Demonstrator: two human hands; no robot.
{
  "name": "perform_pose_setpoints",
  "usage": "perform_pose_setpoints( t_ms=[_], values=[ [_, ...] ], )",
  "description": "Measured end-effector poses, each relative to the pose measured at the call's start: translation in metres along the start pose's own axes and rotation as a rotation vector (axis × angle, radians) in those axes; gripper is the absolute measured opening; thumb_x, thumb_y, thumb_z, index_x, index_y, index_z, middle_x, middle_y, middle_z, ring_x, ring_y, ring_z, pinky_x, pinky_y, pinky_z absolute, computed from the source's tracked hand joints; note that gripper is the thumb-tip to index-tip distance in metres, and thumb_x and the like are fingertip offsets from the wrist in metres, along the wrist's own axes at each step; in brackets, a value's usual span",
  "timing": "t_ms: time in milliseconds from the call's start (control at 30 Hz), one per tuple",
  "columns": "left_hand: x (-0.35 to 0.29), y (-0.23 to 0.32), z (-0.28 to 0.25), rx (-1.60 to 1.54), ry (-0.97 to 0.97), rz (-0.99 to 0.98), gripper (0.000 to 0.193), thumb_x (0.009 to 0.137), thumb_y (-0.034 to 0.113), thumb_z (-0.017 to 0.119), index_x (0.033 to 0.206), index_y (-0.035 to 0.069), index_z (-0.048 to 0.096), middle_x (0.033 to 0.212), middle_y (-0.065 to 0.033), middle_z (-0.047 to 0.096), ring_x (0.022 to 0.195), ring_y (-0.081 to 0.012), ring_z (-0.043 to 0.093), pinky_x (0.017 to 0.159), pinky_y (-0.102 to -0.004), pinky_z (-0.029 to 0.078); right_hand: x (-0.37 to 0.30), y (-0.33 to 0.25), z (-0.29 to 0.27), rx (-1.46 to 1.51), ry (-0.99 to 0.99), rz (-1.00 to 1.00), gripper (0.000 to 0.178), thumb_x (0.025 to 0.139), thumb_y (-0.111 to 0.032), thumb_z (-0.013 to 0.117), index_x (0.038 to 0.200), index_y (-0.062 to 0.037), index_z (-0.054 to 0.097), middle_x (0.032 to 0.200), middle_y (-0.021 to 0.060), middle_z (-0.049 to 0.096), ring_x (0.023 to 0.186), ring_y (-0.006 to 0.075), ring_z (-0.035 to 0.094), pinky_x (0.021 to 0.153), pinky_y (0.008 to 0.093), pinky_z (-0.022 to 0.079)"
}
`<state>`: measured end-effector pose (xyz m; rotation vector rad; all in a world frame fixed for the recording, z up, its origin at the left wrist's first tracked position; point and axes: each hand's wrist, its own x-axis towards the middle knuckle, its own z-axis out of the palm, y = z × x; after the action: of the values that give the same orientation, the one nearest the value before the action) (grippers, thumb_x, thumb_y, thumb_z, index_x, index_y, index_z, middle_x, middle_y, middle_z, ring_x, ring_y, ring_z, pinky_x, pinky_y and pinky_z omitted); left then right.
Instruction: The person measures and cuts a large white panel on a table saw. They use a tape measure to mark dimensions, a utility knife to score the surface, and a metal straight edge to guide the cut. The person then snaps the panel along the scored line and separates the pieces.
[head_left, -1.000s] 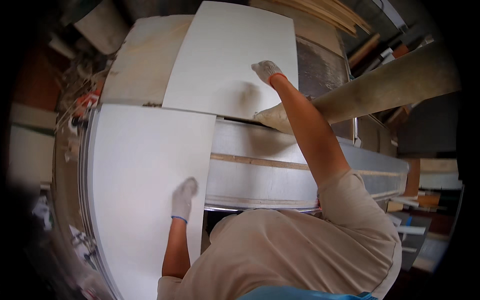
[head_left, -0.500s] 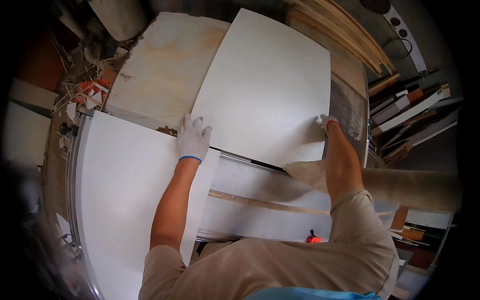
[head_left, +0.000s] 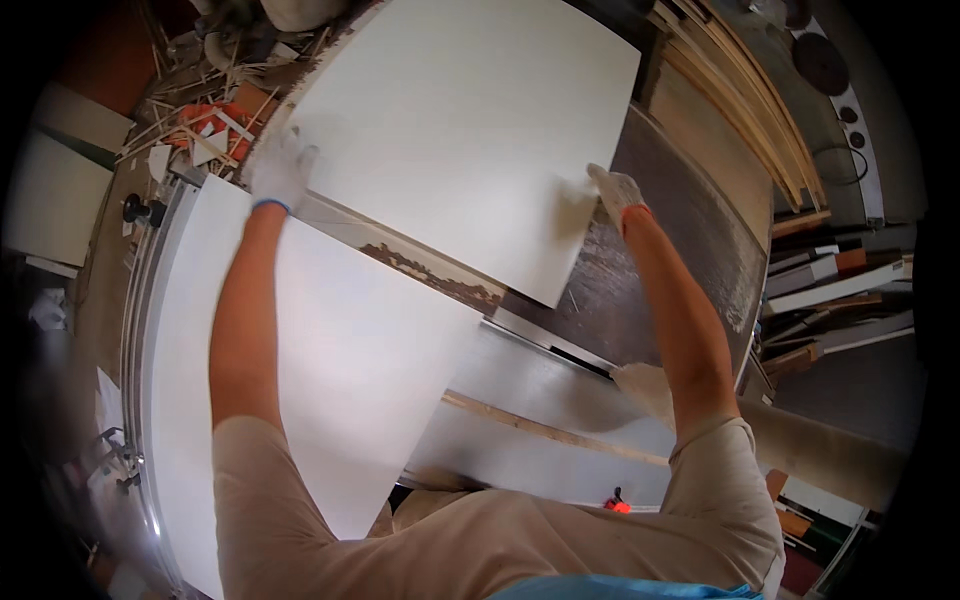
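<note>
White panel [head_left: 470,130] gripped at opposite edges by gloved left hand [head_left: 280,168] and right hand [head_left: 615,192], fingers curled.

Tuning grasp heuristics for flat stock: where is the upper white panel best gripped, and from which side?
By its two opposite side edges, one from each side. The upper white panel is wide, thin and lies flat, so only edges offer purchase. The left hand and right hand already sit on those edges in gloves.
</note>
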<state>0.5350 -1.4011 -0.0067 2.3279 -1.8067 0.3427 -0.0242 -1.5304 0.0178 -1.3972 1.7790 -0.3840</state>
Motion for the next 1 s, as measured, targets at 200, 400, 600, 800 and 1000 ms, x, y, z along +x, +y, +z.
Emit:
perform_pose_setpoints(
  t_ms=[200, 400, 600, 800, 1000],
  values=[
    [0.091, -0.095, -0.009, 0.114, -0.249, 0.083, 0.054, 0.107, 0.036, 0.054, 0.156, 0.013, 0.055, 0.164, -0.0272, 0.046, 0.148, -0.0459, 0.048, 0.125, -0.0484, 0.038, 0.007, -0.066, 0.073, -0.046, -0.053, -0.117, 0.096, 0.099, -0.059, 0.062, 0.163, 0.0094, 0.039, 0.167, 0.0311, 0.043, 0.155, 0.0401, 0.045, 0.124, 0.044, 0.041],
    [0.114, -0.13, 0.019, -0.144, -0.28, -0.221, 0.091, 0.096, 0.067, 0.065, 0.16, 0.004, 0.051, 0.149, -0.0285, 0.063, 0.14, -0.0417, 0.058, 0.115, -0.0448, 0.047, -0.034, -0.066, 0.073, -0.049, -0.164, -0.064, 0.092, 0.098, -0.053, 0.06, 0.161, 0.011, 0.041, 0.158, 0.0353, 0.05, 0.149, 0.0439, 0.05, 0.122, 0.045, 0.042],
    [0.127, -0.168, 0.028, -0.199, -0.368, -0.487, 0.107, 0.085, 0.076, 0.074, 0.147, -0.01, 0.061, 0.139, -0.0271, 0.071, 0.126, -0.0396, 0.069, 0.106, -0.0422, 0.054, -0.05, -0.031, 0.097, -0.047, -0.029, -0.027, 0.066, 0.101, -0.049, 0.056, 0.137, 0.005, 0.066, 0.144, 0.0263, 0.065, 0.135, 0.0405, 0.062, 0.112, 0.051, 0.045],
    [0.094, -0.125, -0.052, -0.982, -0.241, -0.788, 0.075, 0.084, 0.066, 0.084, 0.128, 0.005, 0.076, 0.127, -0.0144, 0.075, 0.116, -0.0313, 0.07, 0.096, -0.0438, 0.057, -0.046, 0.007, 0.068, 0.528, -0.126, 0.183, 0.08, 0.103, -0.059, 0.062, 0.146, 0.0077, 0.059, 0.144, 0.0244, 0.065, 0.124, 0.0326, 0.069, 0.104, 0.0447, 0.055],
    [0.013, -0.093, -0.082, -2.737, -0.284, -0.642, 0.053, 0.107, 0.045, 0.065, 0.146, 0.009, 0.059, 0.144, -0.0082, 0.064, 0.133, -0.0282, 0.057, 0.121, -0.0515, 0.039, -0.108, -0.022, 0.051, 0.561, -0.116, 0.152, 0.083, 0.1, -0.062, 0.061, 0.142, 0.0087, 0.064, 0.136, 0.0223, 0.069, 0.119, 0.0319, 0.071, 0.104, 0.0456, 0.054]
  ],
)
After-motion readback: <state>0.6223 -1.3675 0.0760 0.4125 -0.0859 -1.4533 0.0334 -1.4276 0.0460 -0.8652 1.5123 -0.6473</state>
